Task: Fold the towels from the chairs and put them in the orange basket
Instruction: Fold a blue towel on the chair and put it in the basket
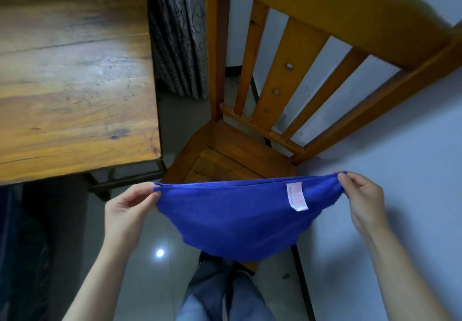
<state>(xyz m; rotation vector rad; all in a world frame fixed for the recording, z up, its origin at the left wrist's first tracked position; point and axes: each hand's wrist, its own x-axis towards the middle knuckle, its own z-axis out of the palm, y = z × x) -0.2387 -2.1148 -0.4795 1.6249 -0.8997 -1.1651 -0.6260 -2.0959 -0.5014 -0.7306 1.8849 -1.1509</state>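
Head cam's got the left hand (126, 208) and right hand (362, 195) each pinching a top corner of a blue towel (237, 223), stretched out near the wooden chair (295, 70).

Table (75, 75) left of chair (250, 155); curtain (180, 33) between.

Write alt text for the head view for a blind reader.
A left hand and a right hand each pinch a top corner of a blue towel, holding it stretched in front of a wooden chair. A white label shows on the towel; a wooden table stands at left.
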